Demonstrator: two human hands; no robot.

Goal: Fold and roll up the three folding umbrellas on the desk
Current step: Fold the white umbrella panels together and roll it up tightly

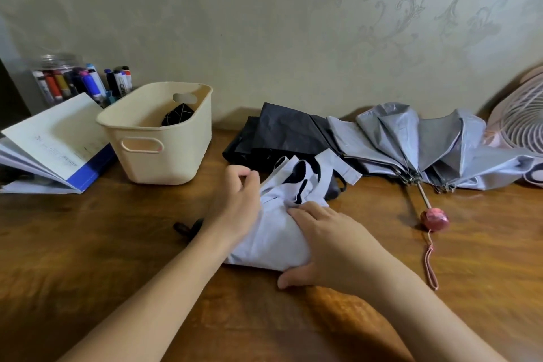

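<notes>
Fingers (296, 209) of the right hand (332, 244) and left hand (235, 206) grip the white umbrella (273, 241); bare surface (264, 320) lies by its near edge.

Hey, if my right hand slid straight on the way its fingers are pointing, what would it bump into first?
Probably your left hand. The right hand lies on the white umbrella, fingers aimed across its fabric toward the left hand's curled fingers; depth is unclear.
</notes>
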